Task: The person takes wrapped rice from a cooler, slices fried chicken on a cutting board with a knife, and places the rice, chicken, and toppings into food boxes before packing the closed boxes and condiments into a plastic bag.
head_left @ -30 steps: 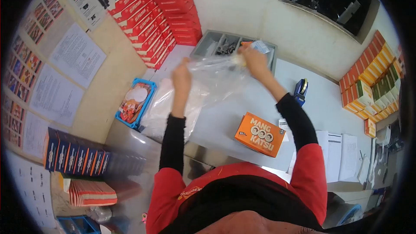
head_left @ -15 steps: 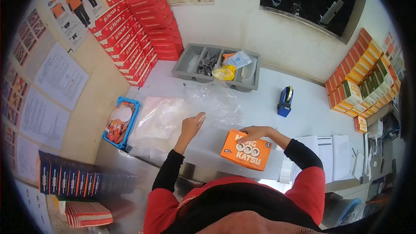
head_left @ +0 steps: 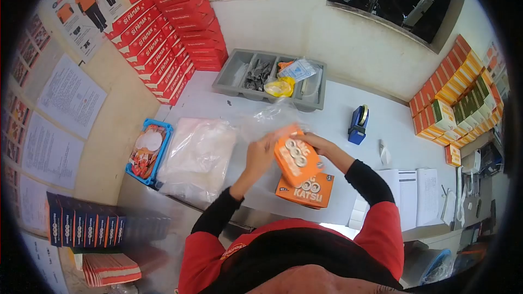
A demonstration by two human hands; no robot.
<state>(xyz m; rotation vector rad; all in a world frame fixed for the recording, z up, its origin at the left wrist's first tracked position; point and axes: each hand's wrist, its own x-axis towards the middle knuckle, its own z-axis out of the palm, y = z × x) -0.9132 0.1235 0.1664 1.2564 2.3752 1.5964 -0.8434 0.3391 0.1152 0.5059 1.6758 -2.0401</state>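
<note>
An orange Katsu box (head_left: 297, 158) is lifted and tilted, somewhat blurred. My right hand (head_left: 316, 144) is closed on its upper right edge. Below it, a second orange box (head_left: 305, 191) lies on the table, partly covered by the raised one. Close against the raised box's left side is my left hand (head_left: 261, 155), closed, with fingers blurred at the edge of a clear plastic bag (head_left: 269, 117). The bag spreads out behind both hands, its near part hidden by them and the box.
A stack of clear bags (head_left: 199, 149) and a blue basket of packets (head_left: 148, 149) lie left. Behind stands a grey divided tray (head_left: 231, 76). A blue tape dispenser (head_left: 358, 125), a white slip (head_left: 384, 152) and papers (head_left: 406, 196) are right. Red boxes (head_left: 150, 38) are stacked back left.
My right hand has lifted one orange box off another, tilting it up toward the bag. My left hand has moved right, beside it. A white slip now shows on the table at right.
</note>
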